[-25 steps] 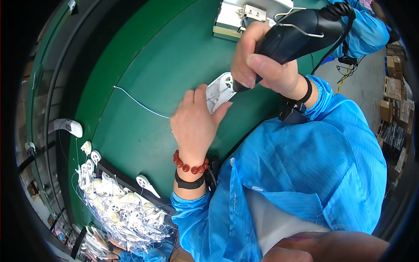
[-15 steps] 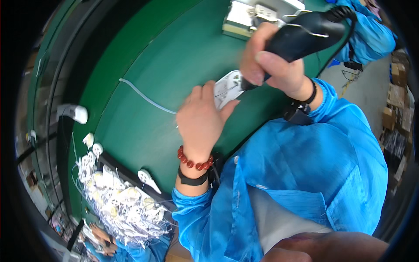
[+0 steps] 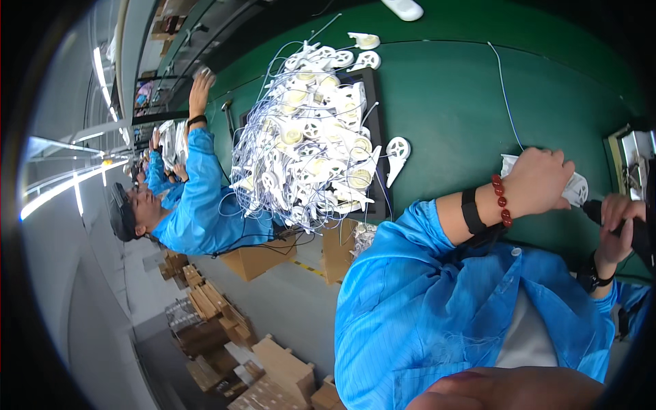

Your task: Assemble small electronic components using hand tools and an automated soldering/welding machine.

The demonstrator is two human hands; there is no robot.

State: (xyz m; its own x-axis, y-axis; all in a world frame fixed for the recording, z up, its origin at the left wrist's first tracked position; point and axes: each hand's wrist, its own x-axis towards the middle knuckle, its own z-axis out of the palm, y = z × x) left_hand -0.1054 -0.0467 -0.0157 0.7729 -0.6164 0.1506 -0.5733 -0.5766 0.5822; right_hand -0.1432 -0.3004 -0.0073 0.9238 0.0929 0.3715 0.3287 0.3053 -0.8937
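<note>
Presently, left hand [image 3: 536,179] grips white elongated plastic housing [image 3: 578,189]; right hand [image 3: 617,220], beside housing, is closed around black handheld tool [image 3: 593,211].

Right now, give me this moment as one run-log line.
Left hand: holding white housing | Right hand: gripping black tool, tip at housing | Left side: heaped white parts

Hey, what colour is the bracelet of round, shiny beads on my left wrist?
The round, shiny-beaded bracelet is reddish brown; it shows best in the head view.

Passage: green tabletop [image 3: 444,102] between white heap [image 3: 307,130] and left grip [image 3: 538,181] | Obstacles: loose white part [image 3: 397,157], thin cord [image 3: 506,96]
</note>
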